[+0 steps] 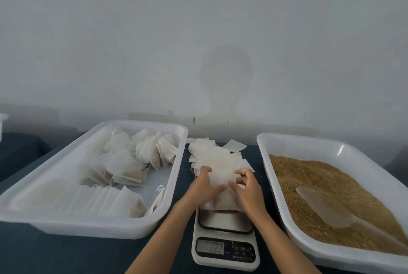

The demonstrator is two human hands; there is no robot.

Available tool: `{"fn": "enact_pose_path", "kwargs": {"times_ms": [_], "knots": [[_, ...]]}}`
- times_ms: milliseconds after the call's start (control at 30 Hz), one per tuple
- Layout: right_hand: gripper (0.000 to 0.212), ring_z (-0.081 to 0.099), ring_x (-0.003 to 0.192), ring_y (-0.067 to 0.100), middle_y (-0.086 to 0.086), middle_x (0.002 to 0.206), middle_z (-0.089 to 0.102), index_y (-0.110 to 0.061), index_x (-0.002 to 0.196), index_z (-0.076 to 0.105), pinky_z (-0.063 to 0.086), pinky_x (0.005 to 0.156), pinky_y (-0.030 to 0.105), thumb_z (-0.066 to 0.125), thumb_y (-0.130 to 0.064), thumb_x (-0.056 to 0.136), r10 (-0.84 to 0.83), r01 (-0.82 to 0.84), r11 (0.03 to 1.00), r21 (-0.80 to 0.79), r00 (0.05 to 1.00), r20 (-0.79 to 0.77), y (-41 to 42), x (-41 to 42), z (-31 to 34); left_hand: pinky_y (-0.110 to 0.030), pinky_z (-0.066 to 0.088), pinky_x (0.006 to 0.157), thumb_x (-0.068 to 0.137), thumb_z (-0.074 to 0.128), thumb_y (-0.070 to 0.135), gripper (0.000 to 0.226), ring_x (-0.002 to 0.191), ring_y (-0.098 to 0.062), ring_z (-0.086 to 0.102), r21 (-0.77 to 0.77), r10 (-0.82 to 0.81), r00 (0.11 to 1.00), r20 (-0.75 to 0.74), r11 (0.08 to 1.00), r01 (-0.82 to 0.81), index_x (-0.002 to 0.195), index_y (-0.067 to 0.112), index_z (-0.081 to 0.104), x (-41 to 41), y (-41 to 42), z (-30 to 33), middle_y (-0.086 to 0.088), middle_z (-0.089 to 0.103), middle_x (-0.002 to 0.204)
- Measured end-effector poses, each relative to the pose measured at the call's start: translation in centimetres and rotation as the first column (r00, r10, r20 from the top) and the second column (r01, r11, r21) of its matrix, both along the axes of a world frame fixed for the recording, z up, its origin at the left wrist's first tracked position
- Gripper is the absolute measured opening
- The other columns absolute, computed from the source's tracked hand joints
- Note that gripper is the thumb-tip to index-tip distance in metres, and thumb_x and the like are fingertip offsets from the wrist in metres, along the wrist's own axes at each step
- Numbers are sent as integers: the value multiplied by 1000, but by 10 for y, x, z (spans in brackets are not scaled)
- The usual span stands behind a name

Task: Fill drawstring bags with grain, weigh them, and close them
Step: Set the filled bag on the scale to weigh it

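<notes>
A white drawstring bag [223, 198] with grain in its lower part stands on the white kitchen scale [225, 238], whose display shows blurred digits. My left hand [204, 185] holds the bag's upper left side, fingers curled round the fabric. My right hand [246, 187] holds its upper right side, thumb and fingers pinching the top edge. Behind the scale lies a pile of empty white bags [215, 156]. The right tray [309, 147] holds brown grain [320, 176] with a clear plastic scoop [326, 207] lying in it.
The left white tray [55, 225] holds several filled bags, some piled at the back, others lined up along the front. A dark blue cloth [66, 254] covers the table. A white container edge [3, 119] shows at far left. A pale wall stands behind.
</notes>
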State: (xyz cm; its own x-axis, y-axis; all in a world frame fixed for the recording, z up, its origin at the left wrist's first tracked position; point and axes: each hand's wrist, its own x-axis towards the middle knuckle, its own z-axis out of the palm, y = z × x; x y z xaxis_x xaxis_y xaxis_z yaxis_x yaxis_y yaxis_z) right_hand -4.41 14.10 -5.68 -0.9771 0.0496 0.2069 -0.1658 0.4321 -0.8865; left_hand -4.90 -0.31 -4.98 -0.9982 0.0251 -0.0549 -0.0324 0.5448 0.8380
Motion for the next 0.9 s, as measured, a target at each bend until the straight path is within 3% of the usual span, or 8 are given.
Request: {"fn": "enact_pose_path", "kwargs": {"times_ms": [100, 233, 367, 467, 600, 667, 733, 900], "knots": [[29, 62, 89, 20, 5, 86, 65, -16, 108, 56, 47, 77, 27, 68, -7, 83, -8, 4, 999, -43, 996, -94, -6, 5, 10, -25, 38, 83, 83, 70, 30, 62, 107, -20, 51, -77, 58, 991, -117, 995, -68, 130, 16, 32, 4, 5, 9, -6, 54, 115], [29, 61, 87, 10, -1, 79, 65, -20, 102, 56, 42, 75, 23, 70, -6, 81, 43, -71, 992, -101, 966, -254, -17, 14, 38, -14, 36, 62, 84, 68, 26, 35, 80, -8, 51, -3, 168, 953, -254, 985, -174, 112, 22, 47, 21, 3, 38, 8, 52, 87], [25, 58, 90, -1, -10, 86, 63, -24, 102, 55, 40, 78, 8, 67, -12, 84, 132, -175, 982, -78, 914, -384, -42, 20, 72, -24, 41, 66, 91, 55, 25, 12, 73, -14, 51, -218, 99, 888, -450, 952, -217, 86, 14, 53, 46, -16, 74, 4, 51, 79], [18, 57, 90, -5, -14, 87, 63, -27, 104, 52, 40, 77, 4, 60, -17, 90, 229, -296, 950, -97, 876, -425, -70, 24, 94, -18, 35, 61, 91, 52, 19, 10, 70, -11, 50, -117, 203, 820, -535, 944, -310, 82, 16, 49, 66, -44, 102, 6, 50, 76], [11, 57, 81, -1, -7, 88, 62, -24, 108, 46, 44, 74, 15, 41, -20, 99, 431, -394, 902, 176, 832, -349, -108, 26, 107, -28, 22, 57, 91, 55, 21, 14, 67, -18, 44, -120, 316, 755, -574, 880, -460, 81, 17, 46, 92, -93, 128, 7, 47, 66], [17, 60, 79, 21, 8, 89, 63, -17, 112, 45, 42, 71, 32, 34, -17, 100, 599, -396, 729, 558, 764, -240, -127, 26, 110, -30, 20, 59, 91, 53, 20, 10, 75, -26, 49, -149, 377, 736, -562, 829, -539, 84, 15, 49, 100, -116, 133, -1, 55, 73], [20, 59, 80, 31, 12, 93, 63, -8, 116, 43, 34, 71, 31, 32, -12, 99, 688, -321, 449, 834, 720, -94, -147, 26, 107, -32, 24, 60, 91, 50, 19, 11, 81, -32, 53, -190, 424, 737, -526, 786, -588, 82, 13, 48, 104, -135, 131, -7, 57, 76], [22, 41, 77, 24, 5, 78, 44, -7, 86, 44, 34, 87, 42, 31, -18, 100, 597, -440, 104, 892, 745, 297, -179, 24, 96, -33, 31, 60, 92, 46, 18, 13, 78, -35, 55, -219, 497, 753, -431, 752, -622, 81, 11, 43, 104, -162, 114, -4, 52, 70]]}}
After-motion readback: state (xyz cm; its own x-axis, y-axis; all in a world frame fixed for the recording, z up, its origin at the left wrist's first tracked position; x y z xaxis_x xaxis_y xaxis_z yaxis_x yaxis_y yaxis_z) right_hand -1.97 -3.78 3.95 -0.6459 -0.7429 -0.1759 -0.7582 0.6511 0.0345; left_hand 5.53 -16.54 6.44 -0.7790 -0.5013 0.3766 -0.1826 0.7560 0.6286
